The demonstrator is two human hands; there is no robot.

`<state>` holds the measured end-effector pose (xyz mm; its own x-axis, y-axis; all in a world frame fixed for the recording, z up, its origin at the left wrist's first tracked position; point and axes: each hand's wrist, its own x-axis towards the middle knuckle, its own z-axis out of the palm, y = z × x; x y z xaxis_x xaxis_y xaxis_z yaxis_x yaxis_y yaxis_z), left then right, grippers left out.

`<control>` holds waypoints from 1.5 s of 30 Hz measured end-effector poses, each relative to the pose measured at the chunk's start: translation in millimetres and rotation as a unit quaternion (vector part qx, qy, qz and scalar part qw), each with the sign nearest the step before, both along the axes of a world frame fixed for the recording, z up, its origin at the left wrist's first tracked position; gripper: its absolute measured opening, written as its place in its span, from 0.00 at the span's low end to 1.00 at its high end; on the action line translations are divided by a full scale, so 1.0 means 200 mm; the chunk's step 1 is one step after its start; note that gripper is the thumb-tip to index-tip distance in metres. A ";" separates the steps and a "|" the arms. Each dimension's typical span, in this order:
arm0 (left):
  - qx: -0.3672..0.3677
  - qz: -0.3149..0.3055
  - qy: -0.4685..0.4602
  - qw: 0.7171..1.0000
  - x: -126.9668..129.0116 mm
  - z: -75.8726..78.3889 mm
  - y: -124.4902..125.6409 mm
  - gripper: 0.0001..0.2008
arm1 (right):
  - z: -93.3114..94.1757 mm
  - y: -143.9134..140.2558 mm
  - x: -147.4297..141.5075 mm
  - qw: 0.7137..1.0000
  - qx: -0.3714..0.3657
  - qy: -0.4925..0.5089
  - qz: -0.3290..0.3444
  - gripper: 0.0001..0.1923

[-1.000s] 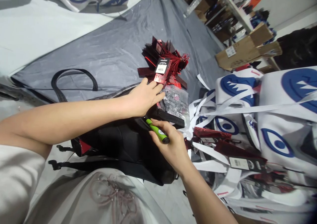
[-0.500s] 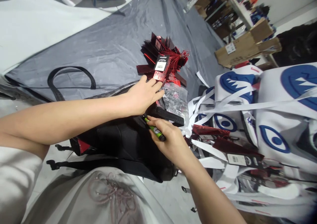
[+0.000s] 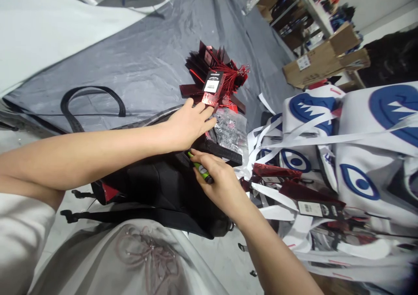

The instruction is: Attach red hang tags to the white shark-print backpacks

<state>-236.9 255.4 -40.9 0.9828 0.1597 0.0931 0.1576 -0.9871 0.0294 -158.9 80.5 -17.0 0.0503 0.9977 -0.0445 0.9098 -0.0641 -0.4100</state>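
From afar, I am grasping a green-and-black, pen-shaped plastic tool [image 3: 203, 172] in my right hand [image 3: 221, 176], over the black fabric bag [image 3: 156, 182] at near centre; my left hand [image 3: 187, 127], fingers loosely spread, is ideally bracing it.

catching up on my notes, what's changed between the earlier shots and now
The right hand has shifted slightly left with the green tool, less of which now shows. Nothing was visibly taken or let go. The left hand stays over the black bag, and the red tags lie as before.
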 end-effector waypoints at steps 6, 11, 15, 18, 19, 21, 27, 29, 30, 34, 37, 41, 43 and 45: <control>-0.024 -0.001 0.007 1.000 -0.01 0.01 0.00 0.39 | -0.02 -0.02 0.00 1.000 0.015 0.003 -0.012 0.13; -0.030 0.004 0.020 0.999 -0.01 0.01 0.00 0.42 | -0.04 -0.02 0.00 0.999 0.034 0.029 -0.032 0.13; -0.026 -0.003 0.041 0.999 0.00 0.03 0.01 0.47 | -0.05 -0.03 0.00 0.998 0.019 0.045 -0.046 0.13; -0.016 -0.006 0.104 0.994 -0.03 0.09 0.04 0.57 | -0.06 -0.06 -0.01 0.995 0.025 0.072 -0.063 0.12; -0.018 0.008 0.126 0.992 -0.06 0.12 0.05 0.61 | -0.06 -0.07 -0.01 0.993 0.039 0.083 -0.068 0.12; -0.030 0.057 0.155 0.986 -0.12 0.18 0.06 0.65 | -0.08 -0.09 -0.02 0.990 0.072 0.097 -0.072 0.11; -0.045 0.161 0.145 0.975 -0.22 0.19 0.02 0.68 | -0.15 -0.08 -0.05 0.987 0.136 0.075 -0.052 0.13; -0.032 0.171 0.132 0.976 -0.22 0.15 0.02 0.68 | -0.17 -0.06 -0.05 0.986 0.150 0.065 -0.043 0.13; -0.027 0.172 0.126 0.977 -0.21 0.13 0.02 0.67 | -0.18 -0.05 -0.05 0.985 0.155 0.065 -0.039 0.13; -0.015 0.154 0.095 0.983 -0.23 0.08 0.03 0.58 | -0.21 0.00 -0.05 0.983 0.171 0.064 -0.034 0.12; -0.011 0.142 0.080 0.987 -0.24 0.07 0.04 0.50 | -0.22 0.04 -0.07 0.981 0.180 0.068 -0.035 0.12; -0.058 0.134 0.117 0.982 -0.26 0.12 0.08 0.50 | -0.22 0.07 -0.12 0.973 0.198 0.102 -0.052 0.11; -0.094 0.139 0.145 0.975 -0.26 0.15 0.11 0.52 | -0.22 0.06 -0.13 0.971 0.199 0.115 -0.060 0.11; -0.122 0.152 0.169 0.966 -0.27 0.17 0.14 0.53 | -0.22 0.06 -0.14 0.971 0.198 0.120 -0.065 0.11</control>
